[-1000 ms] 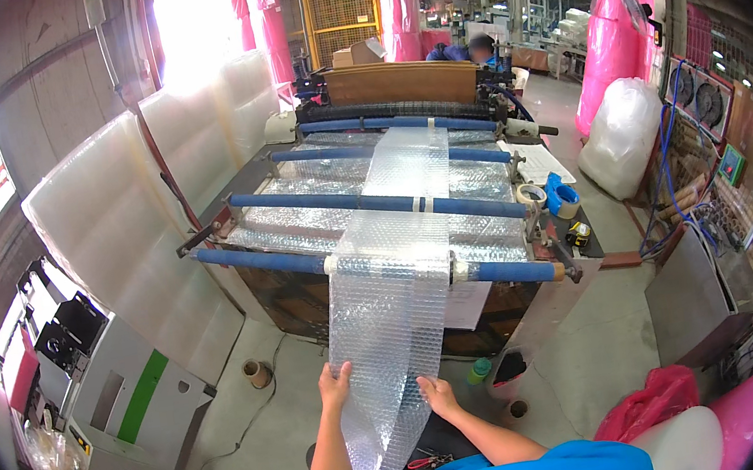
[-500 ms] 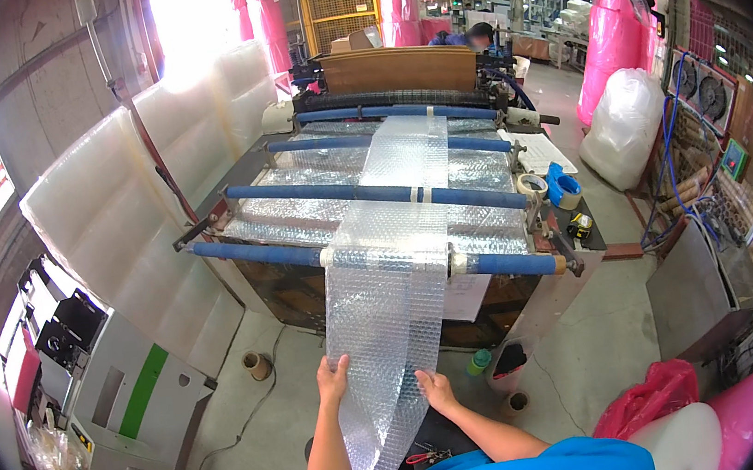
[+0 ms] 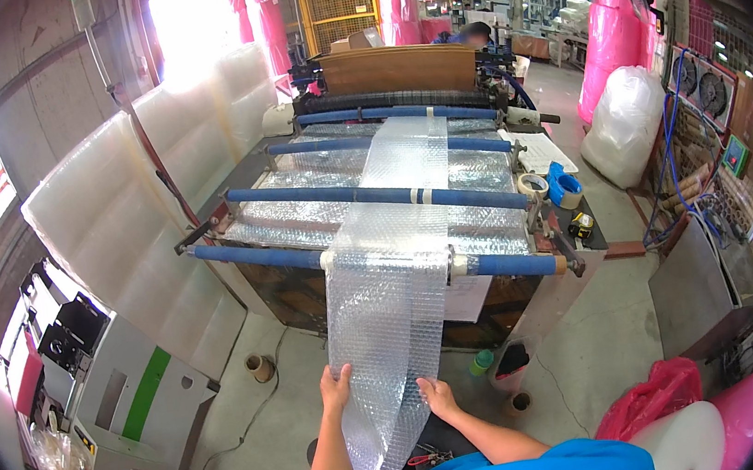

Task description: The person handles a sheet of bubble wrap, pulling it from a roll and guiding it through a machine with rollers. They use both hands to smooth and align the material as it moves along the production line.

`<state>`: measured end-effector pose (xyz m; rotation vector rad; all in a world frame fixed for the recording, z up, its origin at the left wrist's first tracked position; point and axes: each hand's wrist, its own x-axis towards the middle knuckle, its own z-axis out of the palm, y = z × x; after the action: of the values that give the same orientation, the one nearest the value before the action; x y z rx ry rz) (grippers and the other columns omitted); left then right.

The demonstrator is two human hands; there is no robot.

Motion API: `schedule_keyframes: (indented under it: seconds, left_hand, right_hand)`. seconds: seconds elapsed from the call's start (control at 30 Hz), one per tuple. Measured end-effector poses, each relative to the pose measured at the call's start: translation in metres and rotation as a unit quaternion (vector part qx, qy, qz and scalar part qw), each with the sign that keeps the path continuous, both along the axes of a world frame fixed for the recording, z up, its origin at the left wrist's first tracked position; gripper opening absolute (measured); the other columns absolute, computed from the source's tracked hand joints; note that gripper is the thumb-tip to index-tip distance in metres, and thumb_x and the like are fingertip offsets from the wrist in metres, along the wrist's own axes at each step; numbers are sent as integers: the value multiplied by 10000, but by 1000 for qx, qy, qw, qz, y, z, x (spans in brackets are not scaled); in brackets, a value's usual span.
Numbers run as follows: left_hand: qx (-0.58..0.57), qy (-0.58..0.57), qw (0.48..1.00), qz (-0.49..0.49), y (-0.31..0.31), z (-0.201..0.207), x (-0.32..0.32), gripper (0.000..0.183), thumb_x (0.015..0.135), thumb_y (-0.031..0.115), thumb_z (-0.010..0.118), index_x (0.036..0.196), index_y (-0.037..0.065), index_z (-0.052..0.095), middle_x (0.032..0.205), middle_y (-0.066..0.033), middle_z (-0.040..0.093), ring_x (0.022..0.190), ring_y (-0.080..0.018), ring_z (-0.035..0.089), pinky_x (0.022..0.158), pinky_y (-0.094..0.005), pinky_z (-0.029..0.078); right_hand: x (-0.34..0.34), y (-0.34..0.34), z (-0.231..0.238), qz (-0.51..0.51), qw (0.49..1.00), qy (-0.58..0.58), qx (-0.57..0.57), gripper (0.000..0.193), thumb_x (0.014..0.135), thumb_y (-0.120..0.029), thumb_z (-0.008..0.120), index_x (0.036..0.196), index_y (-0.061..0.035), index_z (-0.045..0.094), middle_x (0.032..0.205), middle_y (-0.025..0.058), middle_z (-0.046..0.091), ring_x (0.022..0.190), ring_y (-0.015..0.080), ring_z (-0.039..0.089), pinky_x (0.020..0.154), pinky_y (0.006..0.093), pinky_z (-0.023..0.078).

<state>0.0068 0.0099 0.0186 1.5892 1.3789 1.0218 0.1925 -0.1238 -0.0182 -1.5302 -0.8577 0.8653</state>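
Observation:
A long strip of clear bubble wrap (image 3: 384,318) runs down from the machine's front blue roller (image 3: 508,264) and passes between my arms toward my lap. My left hand (image 3: 335,392) grips its left edge, thumb on top and fingers beneath. The right edge is pinched by my right hand (image 3: 436,397), a little lower and closer to me. Where the strip ends is hidden past my left forearm and body.
Masking tape (image 3: 532,185), blue tape (image 3: 563,188) and a tape measure (image 3: 581,226) sit on the machine's right side. A grey cabinet (image 3: 138,420) stands left. Cardboard tubes (image 3: 260,367) and a green bottle (image 3: 481,362) are on the floor. Pink plastic (image 3: 651,399) lies at right.
Both hands have shifted slightly down toward me, still on the bubble wrap's edges. The person behind the machine has moved slightly.

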Motion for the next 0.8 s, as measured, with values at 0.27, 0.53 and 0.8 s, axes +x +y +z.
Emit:
schedule_keyframes:
  seconds: [0.27, 0.53, 0.8]
  left_hand:
    - [49, -6, 999, -17, 54, 62, 40, 380, 732, 352, 597, 871, 5, 526, 820, -157, 589, 795, -276, 569, 692, -348, 426]
    - [-6, 79, 996, 50, 65, 135, 63, 548, 640, 487, 634, 920, 41, 483, 844, -147, 589, 811, -292, 566, 690, -370, 426]
    - [-78, 104, 990, 47, 13, 76, 12, 588, 586, 503, 672, 918, 57, 479, 865, -141, 589, 832, -274, 567, 704, -368, 426]
  right_hand:
    - [35, 46, 65, -26, 996, -40, 75, 415, 821, -375, 492, 597, -26, 501, 518, 9, 464, 485, 96, 451, 466, 248, 372]
    - [57, 87, 119, -112, 987, -2, 112, 348, 782, -328, 574, 617, -27, 509, 543, -3, 470, 492, 76, 428, 463, 235, 346]
    - [21, 50, 71, -74, 988, -128, 36, 301, 757, -285, 611, 762, 15, 585, 638, 32, 561, 589, 76, 508, 520, 211, 392]
